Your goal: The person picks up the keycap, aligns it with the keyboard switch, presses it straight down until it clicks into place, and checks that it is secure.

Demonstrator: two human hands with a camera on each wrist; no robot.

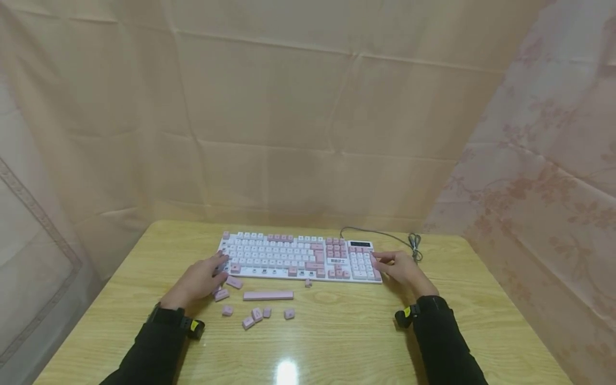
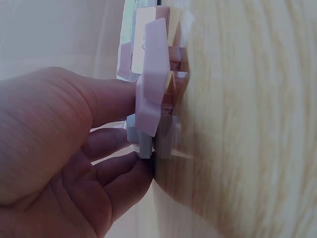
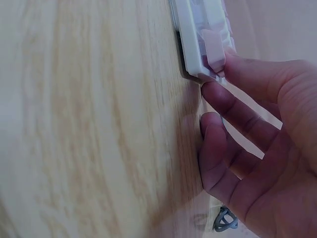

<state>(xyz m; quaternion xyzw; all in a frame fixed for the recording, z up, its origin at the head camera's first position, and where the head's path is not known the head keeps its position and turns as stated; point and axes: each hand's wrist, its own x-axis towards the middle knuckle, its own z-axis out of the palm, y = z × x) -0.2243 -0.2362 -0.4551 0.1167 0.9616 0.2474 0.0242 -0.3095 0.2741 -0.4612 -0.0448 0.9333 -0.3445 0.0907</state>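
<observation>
A white and pink keyboard (image 1: pixel 269 256) lies on the wooden table, with some key positions bare along its bottom row and left side. My left hand (image 1: pixel 196 279) grips its left end, thumb towards the front and fingers at the side edge. At the opposite end, my right hand (image 1: pixel 403 268) holds the number-pad side. The right wrist view shows the thumb on a pink corner key (image 3: pixel 214 49) and a fingertip against the keyboard's edge. Loose pink keycaps (image 2: pixel 156 64) partly cover the left thumb's tip in the left wrist view.
A long pink space bar (image 1: pixel 268 295) lies in front of the keyboard, with several loose pink keycaps (image 1: pixel 257 314) around it. The keyboard's bundled cable (image 1: pixel 415 245) rests behind the right hand. A beige curtain (image 1: pixel 289 133) hangs along the table's back edge.
</observation>
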